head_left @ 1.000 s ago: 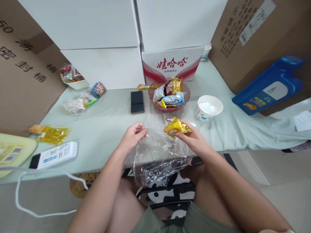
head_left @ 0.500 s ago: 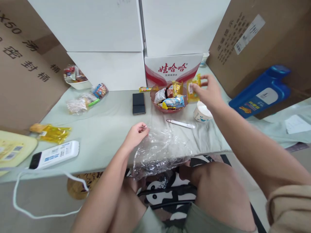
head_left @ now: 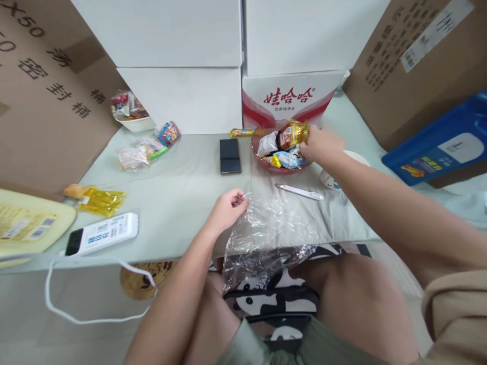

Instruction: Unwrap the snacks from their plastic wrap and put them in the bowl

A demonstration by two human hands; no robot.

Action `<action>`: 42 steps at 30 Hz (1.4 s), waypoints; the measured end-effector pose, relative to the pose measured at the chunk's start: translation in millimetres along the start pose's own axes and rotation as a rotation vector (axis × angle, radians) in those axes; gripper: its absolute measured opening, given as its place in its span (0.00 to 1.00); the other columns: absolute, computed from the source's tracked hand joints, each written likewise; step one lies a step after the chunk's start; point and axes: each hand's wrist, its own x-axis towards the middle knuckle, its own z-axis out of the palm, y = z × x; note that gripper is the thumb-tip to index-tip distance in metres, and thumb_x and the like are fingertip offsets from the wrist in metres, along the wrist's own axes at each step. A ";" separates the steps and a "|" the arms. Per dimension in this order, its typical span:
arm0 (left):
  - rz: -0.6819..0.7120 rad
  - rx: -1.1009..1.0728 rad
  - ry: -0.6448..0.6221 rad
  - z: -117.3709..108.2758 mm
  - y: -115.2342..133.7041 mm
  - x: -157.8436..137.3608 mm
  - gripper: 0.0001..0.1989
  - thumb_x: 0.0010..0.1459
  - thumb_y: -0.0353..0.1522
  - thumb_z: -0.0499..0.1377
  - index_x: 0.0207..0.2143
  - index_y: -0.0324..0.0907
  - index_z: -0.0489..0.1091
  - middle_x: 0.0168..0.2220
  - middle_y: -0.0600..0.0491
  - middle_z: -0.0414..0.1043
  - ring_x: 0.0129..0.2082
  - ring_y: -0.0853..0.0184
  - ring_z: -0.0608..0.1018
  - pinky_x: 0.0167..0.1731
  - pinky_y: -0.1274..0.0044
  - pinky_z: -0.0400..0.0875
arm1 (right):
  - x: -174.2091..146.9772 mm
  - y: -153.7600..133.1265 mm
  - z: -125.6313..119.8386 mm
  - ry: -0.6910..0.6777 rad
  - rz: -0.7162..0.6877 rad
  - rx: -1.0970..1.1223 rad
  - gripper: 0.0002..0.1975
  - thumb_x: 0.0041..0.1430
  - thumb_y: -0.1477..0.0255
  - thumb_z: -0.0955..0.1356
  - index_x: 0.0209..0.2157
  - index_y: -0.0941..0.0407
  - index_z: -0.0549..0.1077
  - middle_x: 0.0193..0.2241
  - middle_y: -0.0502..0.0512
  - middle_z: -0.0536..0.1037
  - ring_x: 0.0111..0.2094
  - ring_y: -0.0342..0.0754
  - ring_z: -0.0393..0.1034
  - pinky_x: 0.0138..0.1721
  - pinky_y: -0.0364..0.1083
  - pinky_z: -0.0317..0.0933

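My left hand (head_left: 230,209) is closed in a pinch on the top edge of a clear plastic bag (head_left: 272,223), which drapes over the table's front edge toward my lap. My right hand (head_left: 321,144) reaches over the right rim of a reddish see-through bowl (head_left: 281,167). Its fingers are curled down among the wrapped snacks, and what they hold is hidden. In the bowl lie a yellow-gold snack packet (head_left: 299,133), a white and brown packet (head_left: 269,144) and a blue packet (head_left: 288,159). A white paper cup (head_left: 330,180) stands partly behind my right forearm.
A white utility knife (head_left: 300,191) lies before the bowl, a phone (head_left: 230,156) left of it. Farther left are a yellow wrapper (head_left: 101,199), a white handheld device (head_left: 108,233) and crumpled plastic (head_left: 135,156). A blue bottle (head_left: 437,144) stands right; boxes (head_left: 292,101) line the back.
My right hand has moved left from beside the bowl to over its right rim. The yellow packet it held is no longer plainly visible. My left hand keeps its pinch on the bag.
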 end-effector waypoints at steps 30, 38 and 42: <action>0.083 0.482 0.551 -61.5 -9.3 -12.5 0.13 0.51 0.29 0.63 0.41 0.43 0.73 0.43 0.50 0.69 0.37 0.65 0.72 0.41 0.72 0.71 | -166.3 17.8 94.5 -0.230 -0.619 0.211 0.43 0.53 0.67 0.71 0.69 0.56 0.59 0.72 0.70 0.52 0.72 0.78 0.41 0.69 0.75 0.36; 0.163 0.669 -0.400 -18.0 14.6 -66.0 0.33 0.43 0.36 0.73 0.53 0.48 0.74 0.67 0.46 0.64 0.71 0.45 0.59 0.69 0.54 0.55 | -160.4 45.5 74.2 -0.041 -0.594 0.417 0.29 0.63 0.65 0.64 0.65 0.57 0.66 0.70 0.67 0.59 0.70 0.68 0.53 0.67 0.67 0.50; 0.183 0.706 -0.373 -12.6 3.5 -63.7 0.22 0.57 0.31 0.62 0.55 0.46 0.75 0.68 0.45 0.64 0.70 0.50 0.62 0.69 0.56 0.56 | -181.5 56.1 67.1 -0.202 -0.881 0.486 0.35 0.61 0.53 0.67 0.65 0.56 0.67 0.64 0.66 0.69 0.64 0.64 0.64 0.66 0.64 0.55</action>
